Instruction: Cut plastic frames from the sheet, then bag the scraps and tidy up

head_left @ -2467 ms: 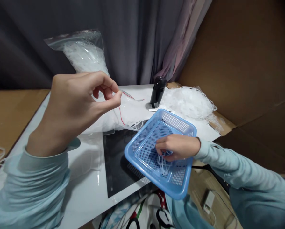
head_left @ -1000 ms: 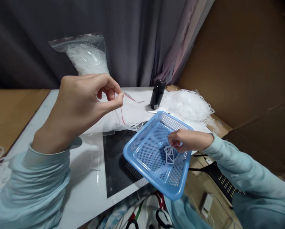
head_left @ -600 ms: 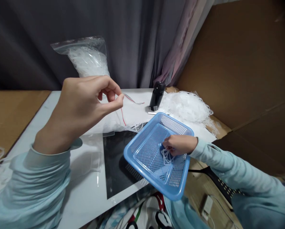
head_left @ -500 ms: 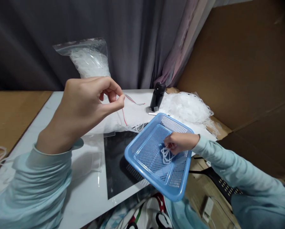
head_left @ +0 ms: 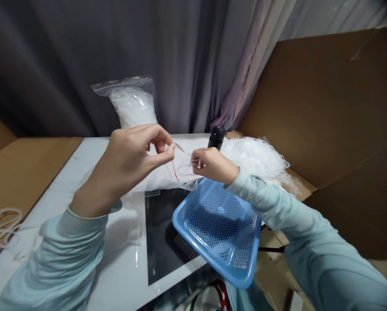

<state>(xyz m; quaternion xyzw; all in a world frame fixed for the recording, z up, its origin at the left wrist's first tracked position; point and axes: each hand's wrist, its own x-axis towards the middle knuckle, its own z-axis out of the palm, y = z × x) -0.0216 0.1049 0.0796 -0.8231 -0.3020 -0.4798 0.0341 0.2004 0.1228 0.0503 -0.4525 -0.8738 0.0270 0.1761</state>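
Note:
My left hand (head_left: pixel 128 162) pinches the top edge of a clear zip bag with a red strip (head_left: pixel 175 170), above the white table. White looped cords (head_left: pixel 190 185) show at the bag's mouth. Close to its right side, my right hand (head_left: pixel 214 164) is closed on a thin white cord (head_left: pixel 196 160), partly blurred. The blue mesh basket (head_left: pixel 212 216) lies below my right hand, over the table's front edge, and no cord shows in its visible part.
A full clear bag of white cords (head_left: pixel 133 106) stands against the curtain. A black bottle (head_left: pixel 216 137) and a large pile of white cords (head_left: pixel 254 155) are at the back right. More cord loops (head_left: pixel 5 224) lie at the left. Cardboard (head_left: pixel 336 112) stands at the right.
My right hand has risen out of the basket with the white cord and moved left, close to my left hand. My left hand keeps its pinch; the view has shifted slightly.

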